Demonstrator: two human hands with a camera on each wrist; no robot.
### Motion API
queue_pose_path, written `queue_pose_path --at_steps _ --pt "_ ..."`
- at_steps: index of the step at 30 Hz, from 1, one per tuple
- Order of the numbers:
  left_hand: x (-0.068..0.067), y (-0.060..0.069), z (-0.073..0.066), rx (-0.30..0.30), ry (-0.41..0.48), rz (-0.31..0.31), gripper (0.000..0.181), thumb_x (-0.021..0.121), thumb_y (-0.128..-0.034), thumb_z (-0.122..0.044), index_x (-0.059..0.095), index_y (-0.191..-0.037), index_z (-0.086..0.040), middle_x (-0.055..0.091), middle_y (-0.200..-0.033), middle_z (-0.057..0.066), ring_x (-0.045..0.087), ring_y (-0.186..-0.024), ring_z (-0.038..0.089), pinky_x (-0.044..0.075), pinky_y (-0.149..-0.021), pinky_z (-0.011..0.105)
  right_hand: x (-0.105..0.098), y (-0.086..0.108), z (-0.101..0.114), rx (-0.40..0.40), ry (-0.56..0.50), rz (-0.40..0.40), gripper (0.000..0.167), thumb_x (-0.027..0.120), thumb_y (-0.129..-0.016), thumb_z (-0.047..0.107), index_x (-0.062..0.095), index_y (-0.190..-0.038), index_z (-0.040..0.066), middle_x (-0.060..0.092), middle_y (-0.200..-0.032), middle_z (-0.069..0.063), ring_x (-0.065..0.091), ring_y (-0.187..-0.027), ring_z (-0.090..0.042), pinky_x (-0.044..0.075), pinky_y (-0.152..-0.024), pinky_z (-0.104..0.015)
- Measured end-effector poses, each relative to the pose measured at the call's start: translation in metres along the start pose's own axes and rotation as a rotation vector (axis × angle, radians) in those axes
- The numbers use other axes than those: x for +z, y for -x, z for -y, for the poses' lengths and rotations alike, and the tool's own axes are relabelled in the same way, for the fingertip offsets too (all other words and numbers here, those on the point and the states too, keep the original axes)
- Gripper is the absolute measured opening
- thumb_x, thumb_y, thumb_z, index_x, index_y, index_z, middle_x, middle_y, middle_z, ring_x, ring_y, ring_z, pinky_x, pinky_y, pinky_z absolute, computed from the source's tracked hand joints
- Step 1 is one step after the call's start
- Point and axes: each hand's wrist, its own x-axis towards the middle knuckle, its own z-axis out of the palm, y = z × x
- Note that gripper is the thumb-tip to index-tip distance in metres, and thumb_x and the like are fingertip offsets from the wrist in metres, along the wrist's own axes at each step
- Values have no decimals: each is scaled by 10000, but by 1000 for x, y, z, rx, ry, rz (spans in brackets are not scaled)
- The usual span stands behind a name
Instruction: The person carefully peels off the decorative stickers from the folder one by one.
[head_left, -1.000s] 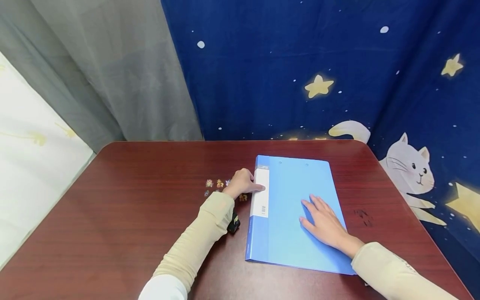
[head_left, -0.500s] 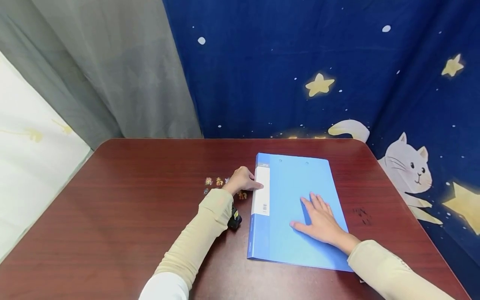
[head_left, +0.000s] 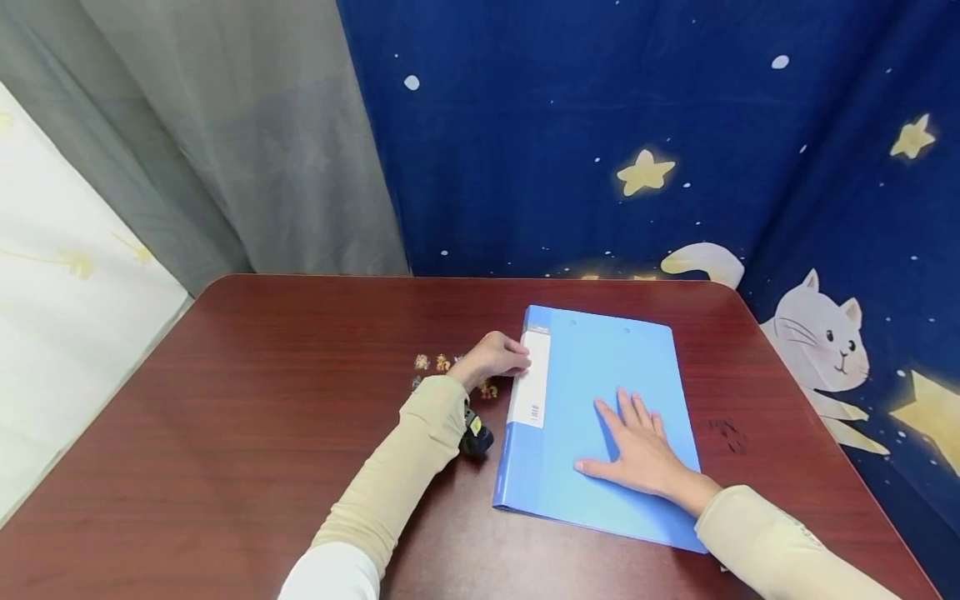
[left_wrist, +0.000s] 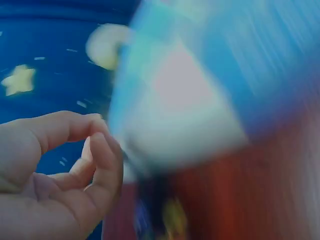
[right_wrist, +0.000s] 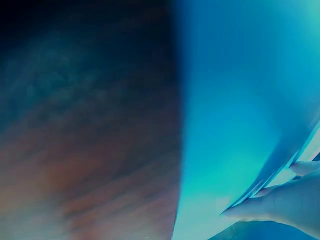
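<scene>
A blue folder [head_left: 600, 458] with a white spine label [head_left: 532, 392] lies on the table, its top turned slightly rightward. My left hand [head_left: 491, 358] holds the spine's edge beside the label, fingers and thumb curled. In the left wrist view the thumb and fingertips of the left hand [left_wrist: 75, 170] meet at the edge of the blurred folder [left_wrist: 270, 45]. My right hand [head_left: 645, 454] rests on the front cover with fingers spread and the thumb out to the left. In the right wrist view, fingers of the right hand [right_wrist: 285, 205] touch the blue cover [right_wrist: 230, 125].
Several small colourful pony pieces [head_left: 443, 363] lie on the dark red table [head_left: 300, 417] beside the left hand, some hidden behind it. Dark marks [head_left: 727, 433] show right of the folder. A starry blue curtain [head_left: 525, 125] hangs behind the table's far edge.
The folder has turned slightly clockwise, its top shifting right. The left fingertips now sit nearer the spine's edge. The right hand has slid slightly on the cover, its thumb spread wider.
</scene>
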Motion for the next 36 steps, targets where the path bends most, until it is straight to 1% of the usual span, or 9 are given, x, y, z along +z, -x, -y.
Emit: queue_pose_path --at_steps 3,6,8,10,14,19,25,30,36 --pt "5 2 -10 83 -1 11 299 655 -761 -59 602 -1037 43 609 -827 110 549 -664 110 469 -654 224 3 -1 7 -66 -3 6 893 615 -684 597 384 -1316 10 217 -1368 -308 123 -1250 -485 101 -906 -666" --pt "6 4 -12 141 -215 -82 299 675 -740 -87 616 -1012 23 615 -874 90 525 -722 117 438 -670 215 7 -2 13 -115 1 27 891 595 -689 622 381 -1327 38 224 -1376 -287 129 -1258 -469 111 -909 -661" --pt "5 5 -9 127 -340 -156 269 689 -735 -103 630 -974 5 598 -908 77 517 -785 146 437 -683 229 7 -2 15 -124 8 30 893 597 -681 629 387 -1327 48 232 -1378 -276 136 -1260 -462 113 -905 -666" --pt "4 5 -4 111 -403 -191 319 703 -728 -111 606 -1005 13 570 -969 99 503 -856 187 449 -717 266 7 -2 16 -116 15 27 893 609 -671 625 393 -1326 59 235 -1382 -265 137 -1264 -453 107 -903 -670" --pt "-1 4 4 111 -481 -220 558 743 -703 -166 488 -1136 77 472 -1050 200 502 -907 278 461 -766 348 3 -2 14 -111 11 -2 883 644 -658 594 412 -1311 47 248 -1373 -273 148 -1255 -466 101 -887 -686" --pt "-7 3 12 93 -547 -223 511 731 -720 -271 528 -1034 77 517 -918 169 490 -845 260 437 -745 341 1 -2 12 -111 5 -4 874 643 -668 583 408 -1313 43 243 -1373 -279 146 -1252 -472 91 -886 -688" --pt "-8 5 14 74 -414 -200 382 727 -727 -233 539 -920 38 541 -799 119 497 -715 216 432 -617 287 3 -1 9 -98 17 21 876 623 -682 595 390 -1326 49 235 -1378 -275 132 -1258 -467 81 -893 -686" --pt "-10 4 14 47 -230 -176 375 719 -733 -152 531 -983 54 545 -887 125 516 -739 192 453 -613 261 3 -1 8 -96 10 20 878 627 -684 585 383 -1328 41 224 -1380 -280 131 -1260 -462 78 -887 -692" --pt "-18 3 14 29 30 -55 428 699 -730 -62 515 -1092 75 561 -896 126 551 -726 167 493 -672 288 0 1 5 -93 -10 33 889 642 -683 567 368 -1332 25 189 -1397 -267 128 -1275 -427 74 -898 -682"
